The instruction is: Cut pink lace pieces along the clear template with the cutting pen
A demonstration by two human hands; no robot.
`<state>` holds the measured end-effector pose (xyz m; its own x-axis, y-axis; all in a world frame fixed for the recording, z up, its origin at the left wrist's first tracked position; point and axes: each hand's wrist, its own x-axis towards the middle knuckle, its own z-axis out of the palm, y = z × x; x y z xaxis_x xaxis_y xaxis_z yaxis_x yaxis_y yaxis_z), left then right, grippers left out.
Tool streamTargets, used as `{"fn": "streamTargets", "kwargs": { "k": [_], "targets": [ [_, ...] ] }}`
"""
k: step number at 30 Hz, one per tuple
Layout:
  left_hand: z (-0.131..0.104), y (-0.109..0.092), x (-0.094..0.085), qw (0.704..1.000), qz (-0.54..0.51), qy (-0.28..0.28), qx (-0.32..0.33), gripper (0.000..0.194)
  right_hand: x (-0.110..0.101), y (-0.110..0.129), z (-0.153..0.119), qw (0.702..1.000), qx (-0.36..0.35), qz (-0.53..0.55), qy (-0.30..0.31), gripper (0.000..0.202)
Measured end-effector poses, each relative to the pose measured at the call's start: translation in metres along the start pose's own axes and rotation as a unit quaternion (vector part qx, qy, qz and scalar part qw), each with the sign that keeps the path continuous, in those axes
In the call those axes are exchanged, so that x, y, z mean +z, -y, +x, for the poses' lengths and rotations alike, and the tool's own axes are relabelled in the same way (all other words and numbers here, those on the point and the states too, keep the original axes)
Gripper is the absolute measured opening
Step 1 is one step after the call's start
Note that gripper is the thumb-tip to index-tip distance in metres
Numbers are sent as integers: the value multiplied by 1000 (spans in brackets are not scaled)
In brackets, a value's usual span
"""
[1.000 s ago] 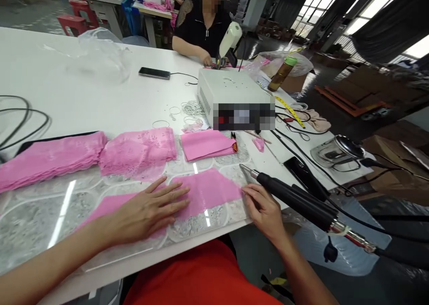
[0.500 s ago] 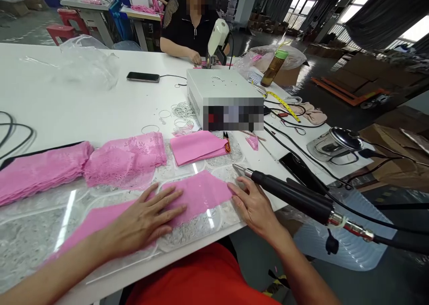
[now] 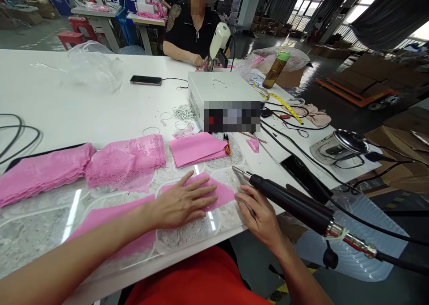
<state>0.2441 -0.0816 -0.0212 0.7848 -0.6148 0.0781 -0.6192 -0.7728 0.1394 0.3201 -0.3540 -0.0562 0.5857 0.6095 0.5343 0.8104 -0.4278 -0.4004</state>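
My left hand (image 3: 186,201) lies flat with fingers spread on a pink fabric piece (image 3: 223,193) over a clear patterned template. At the right tip of that piece is my right hand (image 3: 256,213), its fingers bent and apart, touching the edge. A black pen-like tool (image 3: 291,200) with a metal tip lies just beyond my right hand. Under my left forearm shows another pink piece (image 3: 103,218). Folded pink fabric (image 3: 196,149) sits behind, with small orange-handled scissors (image 3: 227,145) at its right end. Pink lace stacks (image 3: 127,159) lie to the left.
A grey box (image 3: 224,88) stands at the middle of the white table (image 3: 83,112). Around it are phones, cables, a steel mug (image 3: 335,148), a bottle (image 3: 276,70), a yellow tape measure and a plastic bag (image 3: 94,65). A person (image 3: 194,32) sits opposite.
My left hand has slid right along the fabric and now covers more of the right-hand piece. My right hand stays near its tip. The view has shifted slightly.
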Motion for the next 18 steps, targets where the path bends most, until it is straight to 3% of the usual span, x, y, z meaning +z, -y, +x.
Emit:
{"fn": "streamTargets", "kwargs": {
  "k": [5, 18],
  "targets": [
    [7, 4, 10, 1000, -1, -1, -9, 50, 4, -3, -6, 1000, 2, 10, 0, 23],
    [3, 3, 13, 999, 1, 6, -33, 54, 4, -2, -6, 999, 11, 10, -32, 20]
  ]
}}
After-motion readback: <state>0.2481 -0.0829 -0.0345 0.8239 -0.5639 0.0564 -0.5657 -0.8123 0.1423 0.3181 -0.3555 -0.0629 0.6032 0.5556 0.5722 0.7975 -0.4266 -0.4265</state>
